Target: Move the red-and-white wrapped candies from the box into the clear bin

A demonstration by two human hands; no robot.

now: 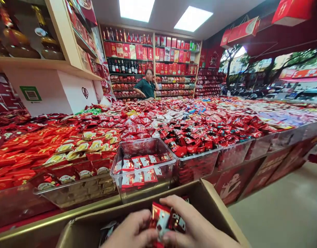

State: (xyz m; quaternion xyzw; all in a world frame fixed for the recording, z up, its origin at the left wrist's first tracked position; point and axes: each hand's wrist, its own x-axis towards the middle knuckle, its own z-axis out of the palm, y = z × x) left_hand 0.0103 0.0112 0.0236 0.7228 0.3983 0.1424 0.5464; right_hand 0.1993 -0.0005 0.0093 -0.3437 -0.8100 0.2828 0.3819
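Note:
Over a brown cardboard box [212, 203], my left hand [134, 227] and my right hand [190, 220] close from both sides around a few small red-and-white candy packets [160, 217]. My right fingers curl over the darker packets, and the left thumb and fingers press on the front one. Some dark packets lie lower in the box at left; most of its inside is hidden by my hands. Just beyond the box stands a clear plastic bin [145, 170], partly filled with rows of red-and-white packets [139, 175].
Heaped bins of wrapped sweets [194, 137] spread across the counter, with orange-red packets [23, 148] at left. A person in a dark green shirt [146, 89] stands behind it, before shelves of bottles and boxes [132, 51]. Floor [277, 199] shows at right.

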